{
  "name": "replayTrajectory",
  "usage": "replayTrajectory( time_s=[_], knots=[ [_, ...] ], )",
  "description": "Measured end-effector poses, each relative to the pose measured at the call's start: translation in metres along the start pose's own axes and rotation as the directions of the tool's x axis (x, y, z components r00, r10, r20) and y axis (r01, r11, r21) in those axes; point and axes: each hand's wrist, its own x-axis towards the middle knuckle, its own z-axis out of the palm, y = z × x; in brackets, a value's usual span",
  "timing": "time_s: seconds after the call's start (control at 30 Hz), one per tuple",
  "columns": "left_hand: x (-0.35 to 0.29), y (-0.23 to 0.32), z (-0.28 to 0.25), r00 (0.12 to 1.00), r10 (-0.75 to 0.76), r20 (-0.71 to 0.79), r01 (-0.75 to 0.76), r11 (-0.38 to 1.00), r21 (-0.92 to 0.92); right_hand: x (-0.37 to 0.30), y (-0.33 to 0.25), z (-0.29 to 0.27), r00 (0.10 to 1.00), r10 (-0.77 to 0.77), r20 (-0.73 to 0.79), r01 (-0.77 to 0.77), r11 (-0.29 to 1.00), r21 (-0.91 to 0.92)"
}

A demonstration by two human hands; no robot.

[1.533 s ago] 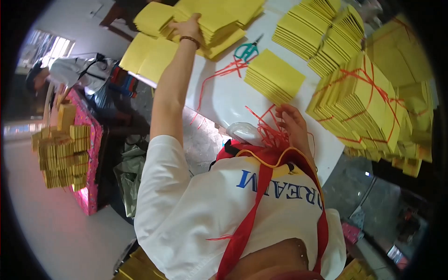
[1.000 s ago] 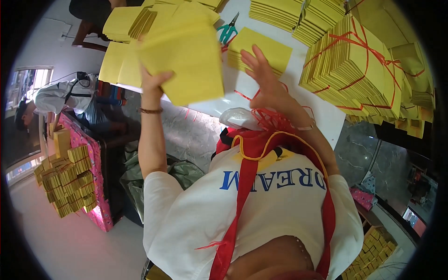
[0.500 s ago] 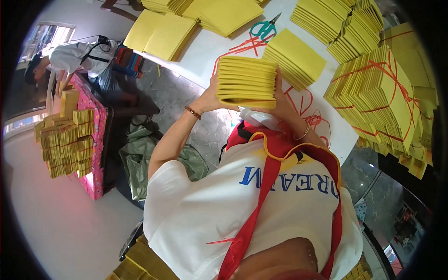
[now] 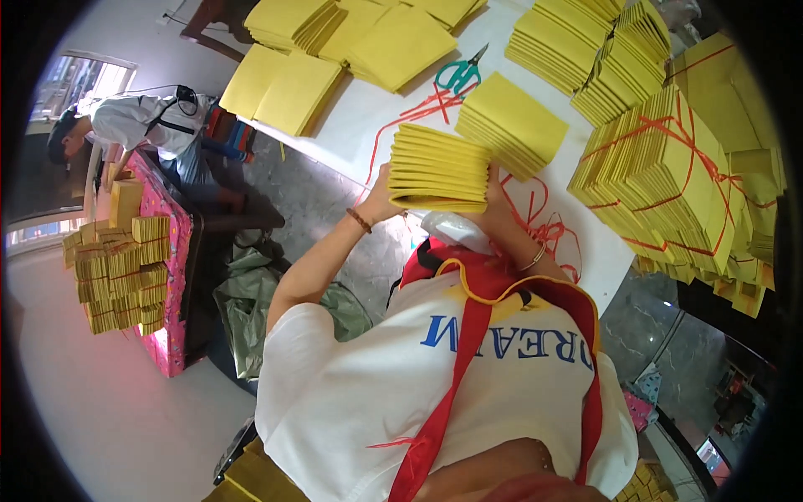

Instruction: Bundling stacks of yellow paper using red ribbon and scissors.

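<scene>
Between my hands is a thick stack of folded yellow sheets (image 4: 439,167), its layered edges facing me. My left hand (image 4: 381,197) grips its left side, a brown bead bracelet at the wrist. On the right side my right hand (image 4: 497,211) presses against it, partly hidden behind the stack. The stack is held at the near edge of the white table (image 4: 368,107). Just beyond it lies another yellow stack (image 4: 512,125), fanned out. Teal-handled scissors (image 4: 458,77) and red ties (image 4: 435,105) rest on the tabletop near that one.
More yellow stacks (image 4: 393,42) cover the table's far side. To the right stands a large bundle (image 4: 657,180) tied with red string. At left a person (image 4: 142,125) bends over a pink-covered table (image 4: 174,276) piled with yellow bundles. Green sheeting (image 4: 251,309) lies on the floor.
The whole view has shifted a little, so the table's things appear lower and slightly left. The stack stays between both hands, tilted slightly more.
</scene>
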Motion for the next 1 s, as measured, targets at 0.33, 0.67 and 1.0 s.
replayTrajectory(
  time_s=[0.33, 0.67, 1.0],
  knots=[
    [0.014, 0.122, -0.07, 0.98, 0.187, -0.072, -0.177, 0.633, -0.754, 0.017, -0.024, -0.082, 0.914, 0.373, 0.16, -0.243, 0.186, 0.952],
    [0.076, 0.189, -0.05, 0.998, 0.014, -0.068, -0.053, 0.783, -0.62, -0.026, -0.006, -0.102, 0.781, 0.623, 0.043, -0.13, 0.095, 0.987],
    [0.096, 0.205, -0.023, 0.992, 0.098, -0.082, -0.125, 0.881, -0.457, -0.023, -0.008, -0.102, 0.827, 0.562, 0.016, -0.06, 0.06, 0.996]
  ],
)
